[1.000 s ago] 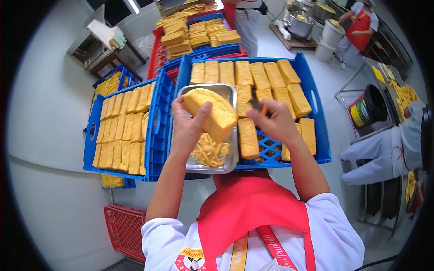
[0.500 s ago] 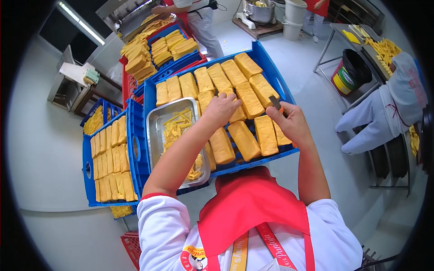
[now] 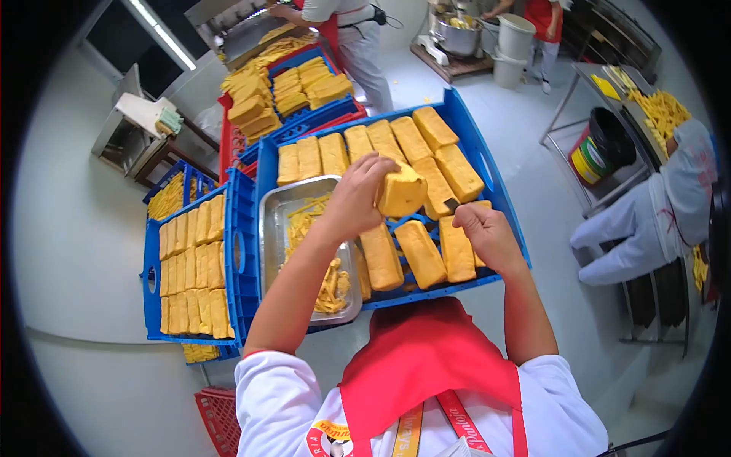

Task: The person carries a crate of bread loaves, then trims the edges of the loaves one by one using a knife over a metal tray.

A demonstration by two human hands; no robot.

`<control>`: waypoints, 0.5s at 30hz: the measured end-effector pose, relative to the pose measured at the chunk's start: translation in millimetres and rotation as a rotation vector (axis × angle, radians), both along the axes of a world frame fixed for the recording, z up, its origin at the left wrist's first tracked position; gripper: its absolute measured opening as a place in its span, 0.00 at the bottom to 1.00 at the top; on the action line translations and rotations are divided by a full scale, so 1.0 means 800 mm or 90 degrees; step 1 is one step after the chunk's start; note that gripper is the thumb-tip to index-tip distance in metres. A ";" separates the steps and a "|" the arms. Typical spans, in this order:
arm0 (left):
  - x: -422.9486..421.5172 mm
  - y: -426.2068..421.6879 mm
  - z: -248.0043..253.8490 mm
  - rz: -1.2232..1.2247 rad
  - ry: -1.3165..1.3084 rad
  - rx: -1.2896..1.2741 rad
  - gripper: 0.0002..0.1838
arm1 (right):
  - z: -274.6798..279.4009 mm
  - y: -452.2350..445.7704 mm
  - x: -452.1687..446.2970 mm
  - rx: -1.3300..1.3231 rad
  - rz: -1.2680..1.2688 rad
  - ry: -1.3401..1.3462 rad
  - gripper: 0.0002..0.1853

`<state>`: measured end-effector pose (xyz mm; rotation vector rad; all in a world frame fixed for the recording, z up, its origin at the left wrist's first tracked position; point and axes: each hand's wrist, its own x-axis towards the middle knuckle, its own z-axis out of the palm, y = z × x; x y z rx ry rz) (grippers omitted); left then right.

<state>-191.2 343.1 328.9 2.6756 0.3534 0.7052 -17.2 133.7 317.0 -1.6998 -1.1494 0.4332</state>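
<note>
My left hand (image 3: 358,194) is wrapped round a yellow loaf (image 3: 403,190), lifted above the blue crate (image 3: 504,199) with one end facing me. My right hand (image 3: 489,234) is closed on a small knife (image 3: 451,204); its short dark blade points toward the loaf, and the fist hides the handle. Several yellow loaves (image 3: 420,254) lie in rows in the crate below. Under my left forearm, a metal tray (image 3: 268,228) holds thin yellow trimmings (image 3: 333,289).
Another blue crate (image 3: 236,263) of loaves stands at the left. Behind are stacked crates with yellow pieces (image 3: 247,99) and a person (image 3: 365,57). At the right, a person (image 3: 640,221) stands by a metal table (image 3: 567,87). A red crate (image 3: 217,419) sits low at the left.
Half a second ago my left hand was down among the loaves; now it holds one raised. The loaf held a second ago is out of that hand. The view has shifted slightly.
</note>
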 end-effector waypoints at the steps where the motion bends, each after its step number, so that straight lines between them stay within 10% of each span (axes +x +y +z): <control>1: -0.020 -0.009 0.008 0.031 -0.038 -0.074 0.36 | 0.006 0.010 -0.009 0.008 0.013 -0.003 0.28; 11: -0.188 -0.046 0.004 0.262 -0.106 -0.236 0.33 | 0.033 0.109 -0.125 0.052 0.189 -0.267 0.25; 15: -0.219 -0.063 -0.023 0.382 -0.232 0.035 0.34 | 0.037 0.133 -0.156 -0.056 0.196 -0.118 0.24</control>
